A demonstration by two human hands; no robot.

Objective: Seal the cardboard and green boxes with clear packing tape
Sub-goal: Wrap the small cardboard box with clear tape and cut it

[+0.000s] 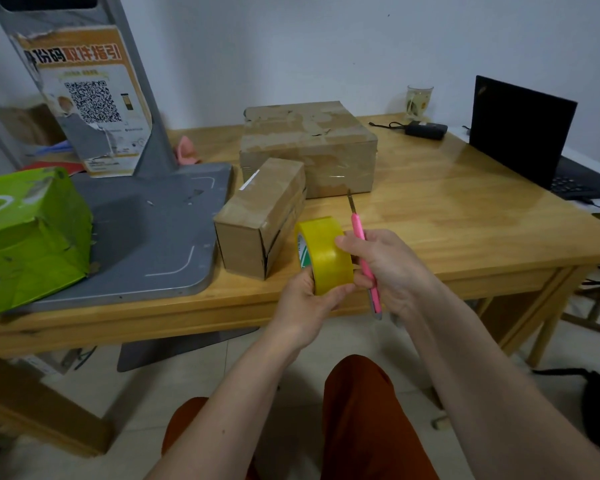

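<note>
Over the table's front edge my left hand (309, 299) grips a yellowish roll of packing tape (323, 254) from below. My right hand (388, 268) holds a pink utility knife (361, 244), blade pointing away, and its fingertips touch the roll's right side. A small cardboard box (260, 216) lies just left of the roll. Behind it stands a larger cardboard box (309, 147), its top covered in shiny tape. The green box (28, 233) sits at the far left on a grey base plate.
A grey kiosk stand (146, 216) with a QR-code poster (90, 102) fills the table's left part. A black laptop (523, 133), a charger (426, 129) and a glass (419, 100) are at the back right. The wooden table (465, 216) shows bare wood on the right.
</note>
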